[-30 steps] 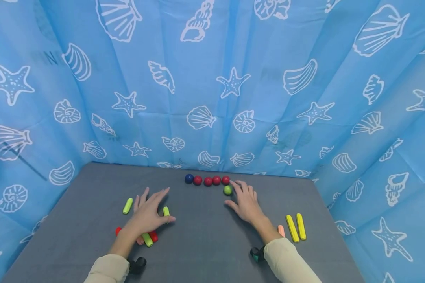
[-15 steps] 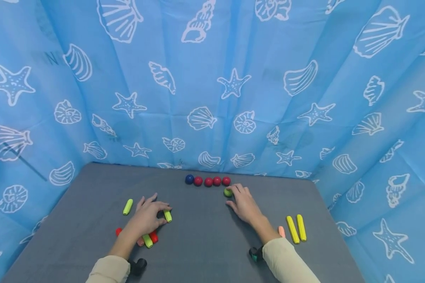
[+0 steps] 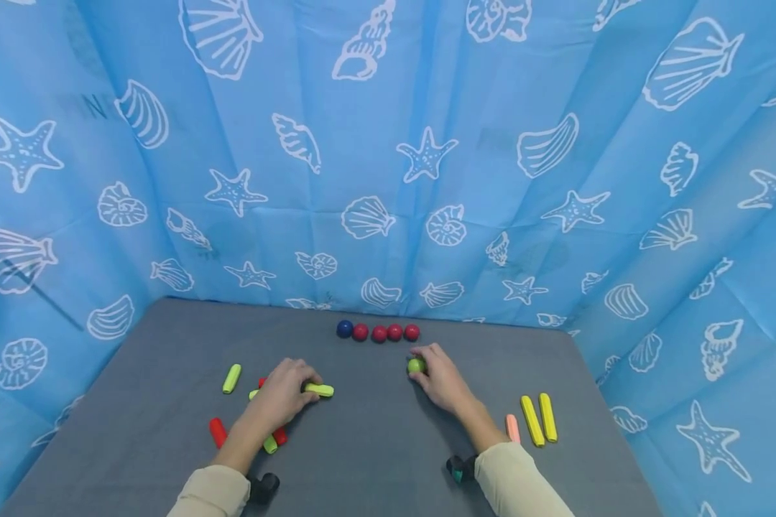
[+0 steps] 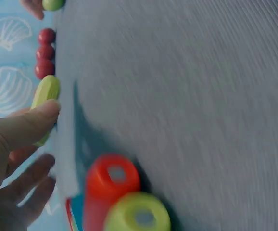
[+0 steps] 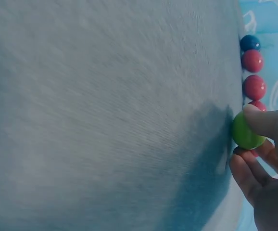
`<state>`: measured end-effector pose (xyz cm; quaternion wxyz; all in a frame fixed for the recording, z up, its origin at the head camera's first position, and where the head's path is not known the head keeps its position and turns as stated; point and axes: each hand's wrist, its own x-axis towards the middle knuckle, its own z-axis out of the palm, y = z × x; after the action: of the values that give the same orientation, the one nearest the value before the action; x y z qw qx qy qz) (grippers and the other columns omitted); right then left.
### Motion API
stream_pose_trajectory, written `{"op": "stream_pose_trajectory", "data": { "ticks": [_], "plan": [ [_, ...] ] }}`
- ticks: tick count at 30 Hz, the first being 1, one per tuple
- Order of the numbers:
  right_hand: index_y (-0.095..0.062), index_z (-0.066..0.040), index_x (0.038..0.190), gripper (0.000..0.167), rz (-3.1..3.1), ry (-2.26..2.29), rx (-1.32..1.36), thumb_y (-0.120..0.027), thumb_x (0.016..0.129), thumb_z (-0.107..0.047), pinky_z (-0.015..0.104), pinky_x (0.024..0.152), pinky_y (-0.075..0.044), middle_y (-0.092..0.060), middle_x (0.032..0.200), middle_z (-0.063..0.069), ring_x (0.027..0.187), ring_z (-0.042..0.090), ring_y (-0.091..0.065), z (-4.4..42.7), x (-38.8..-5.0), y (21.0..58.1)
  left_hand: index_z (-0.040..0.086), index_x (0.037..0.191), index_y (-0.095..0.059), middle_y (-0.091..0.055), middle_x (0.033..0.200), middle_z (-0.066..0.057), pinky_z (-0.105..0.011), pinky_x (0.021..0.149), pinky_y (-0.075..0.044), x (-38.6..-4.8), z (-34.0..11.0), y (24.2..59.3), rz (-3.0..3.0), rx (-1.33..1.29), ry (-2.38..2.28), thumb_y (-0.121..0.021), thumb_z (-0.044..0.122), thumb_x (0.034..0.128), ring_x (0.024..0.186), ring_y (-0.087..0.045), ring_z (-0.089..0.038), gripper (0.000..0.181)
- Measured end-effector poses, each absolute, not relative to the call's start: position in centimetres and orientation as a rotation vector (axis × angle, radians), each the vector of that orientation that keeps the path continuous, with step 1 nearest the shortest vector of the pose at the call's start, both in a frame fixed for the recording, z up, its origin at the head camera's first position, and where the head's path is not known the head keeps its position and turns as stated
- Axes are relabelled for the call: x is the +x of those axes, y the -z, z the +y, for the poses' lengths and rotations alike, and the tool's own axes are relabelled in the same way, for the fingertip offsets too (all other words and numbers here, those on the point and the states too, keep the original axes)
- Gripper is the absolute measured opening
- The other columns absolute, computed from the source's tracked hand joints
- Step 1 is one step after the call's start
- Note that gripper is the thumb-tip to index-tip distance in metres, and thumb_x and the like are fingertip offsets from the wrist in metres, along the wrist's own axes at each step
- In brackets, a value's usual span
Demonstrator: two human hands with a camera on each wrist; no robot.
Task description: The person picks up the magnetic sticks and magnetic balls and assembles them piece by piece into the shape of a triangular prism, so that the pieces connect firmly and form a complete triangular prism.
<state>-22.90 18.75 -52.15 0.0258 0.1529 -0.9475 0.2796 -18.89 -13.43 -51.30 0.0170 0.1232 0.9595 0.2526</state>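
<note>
Two small grips carry the risk here: the right hand (image 3: 445, 380) pinches a green ball (image 3: 417, 365) between thumb and fingers, and the left hand (image 3: 284, 391) has its thumb and fingers closed about a yellow-green stick (image 3: 319, 390). The ball looks smooth, so an uneven squeeze could well shoot it out; it sits just nearer the person than the right end of a row of red balls (image 3: 379, 334), and a roll that way might scatter them and the blue ball (image 3: 345, 329) at the row's left end. The stick could swivel if the pinch loosens, since one end projects freely past the thumb. A low sweep of the left wrist may also nudge the red stick (image 3: 281, 435) and the second yellow-green stick (image 3: 270, 444) lying beneath it on the bench (image 3: 375, 445). Seen from the head, the held stick's long axis runs nearly left to right, its free end pointing right, toward the right hand and well apart from it; the ball, being round, points nowhere.
</note>
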Motion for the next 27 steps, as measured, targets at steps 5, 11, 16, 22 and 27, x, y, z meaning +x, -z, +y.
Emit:
{"op": "stream_pose_trajectory", "data": {
  "ticks": [5, 11, 16, 22, 27],
  "plan": [
    [-0.068, -0.006, 0.131, 0.041, -2.916, -1.042, 0.466, -0.076, 0.091, -0.011, 0.025, 0.079, -0.052, -0.057, 0.111, 0.006, 0.089, 0.01, -0.057, 19.1, -21.1, 52.2, 0.021, 0.105, -0.079, -0.063, 0.098, 0.007, -0.039, 0.087, -0.054, -18.6, -11.5, 51.0, 2.877, 0.32, -0.954, -0.085, 0.017, 0.0834, 0.092, -0.059, -0.014, 0.023],
    [-0.069, -0.01, 0.118, 0.033, -2.886, -1.212, 0.382, -0.081, 0.088, -0.017, 0.022, 0.077, -0.054, -0.061, 0.106, 0.001, 0.09, 0.01, -0.063, 18.8, -19.1, 52.3, 0.022, 0.106, -0.079, -0.069, 0.105, 0.004, -0.043, 0.089, -0.056, -18.1, -9.0, 51.4, 2.826, 0.359, -1.007, -0.083, 0.018, 0.0852, 0.096, -0.062, -0.015, 0.022],
    [-0.066, -0.016, 0.109, 0.035, -2.87, -1.281, 0.344, -0.085, 0.083, -0.028, 0.02, 0.068, -0.05, -0.065, 0.098, -0.002, 0.08, 0.007, -0.06, 18.2, -18.1, 52.5, 0.021, 0.107, -0.078, -0.072, 0.106, 0.004, -0.047, 0.094, -0.055, -17.9, -6.9, 51.7, 2.833, 0.419, -1.046, -0.082, 0.02, 0.0862, 0.103, -0.066, -0.018, 0.021],
    [-0.065, -0.015, 0.108, 0.036, -2.842, -1.331, 0.372, -0.085, 0.083, -0.031, 0.02, 0.066, -0.05, -0.064, 0.098, 0.0, 0.076, 0.005, -0.057, 17.6, -17.3, 53.0, 0.022, 0.106, -0.078, -0.071, 0.102, 0.006, -0.045, 0.093, -0.055, -17.6, -4.9, 52.4, 2.865, 0.434, -1.063, -0.083, 0.022, 0.0862, 0.099, -0.064, -0.016, 0.021],
    [-0.064, -0.014, 0.109, 0.036, -2.837, -1.356, 0.41, -0.083, 0.084, -0.032, 0.019, 0.07, -0.053, -0.065, 0.102, 0.002, 0.08, 0.007, -0.061, 17.3, -16.9, 53.5, 0.021, 0.104, -0.078, -0.07, 0.098, 0.006, -0.042, 0.086, -0.054, -17.3, -3.9, 53.1, 2.869, 0.436, -1.078, -0.083, 0.021, 0.0858, 0.093, -0.062, -0.013, 0.019]
  ]
}}
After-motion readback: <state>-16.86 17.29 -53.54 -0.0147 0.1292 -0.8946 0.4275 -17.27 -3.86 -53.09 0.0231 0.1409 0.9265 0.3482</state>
